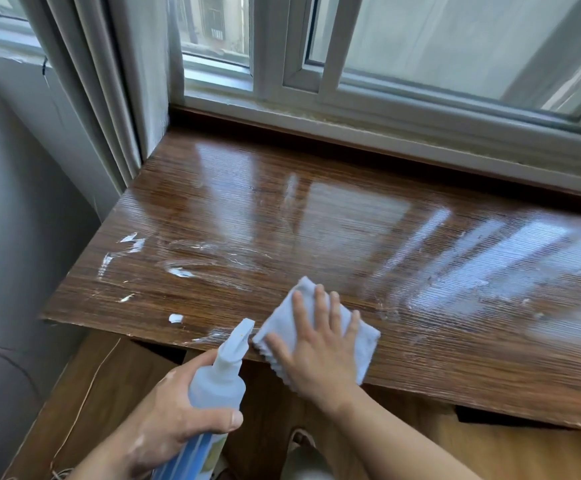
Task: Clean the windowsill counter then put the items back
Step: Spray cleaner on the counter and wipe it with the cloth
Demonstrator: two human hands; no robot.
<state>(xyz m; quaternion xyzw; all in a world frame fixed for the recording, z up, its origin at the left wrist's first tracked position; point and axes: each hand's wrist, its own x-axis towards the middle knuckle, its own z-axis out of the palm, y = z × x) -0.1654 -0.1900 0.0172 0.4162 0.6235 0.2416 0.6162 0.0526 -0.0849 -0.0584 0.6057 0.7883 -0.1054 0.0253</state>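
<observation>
– Closest to the camera, what do you see?

– It is the left hand [164,420]. It grips a pale blue spray bottle [218,386] around the body, with the thumb across the front. The nozzle points forward and reaches the counter edge, just left of the cloth.

– And the other hand?

– The right hand [316,355] lies flat on a light blue cloth [304,292], fingers straight and spread. It presses the cloth on the front edge of the wooden windowsill counter [316,220]. The near corner of the cloth hangs a little over that edge, beside the wrist.

– Where is the dirt?

– White smears [178,271] lie on the wood beyond the left hand. One small white blob [175,318] sits near the front edge, left of the nozzle. To the right of the right hand the surface is glossy, with pale streaks.

– And further away?

– Beyond both hands a white window frame [316,109] runs along the back of the counter. A grey curtain [85,81] hangs far beyond the left hand.
</observation>
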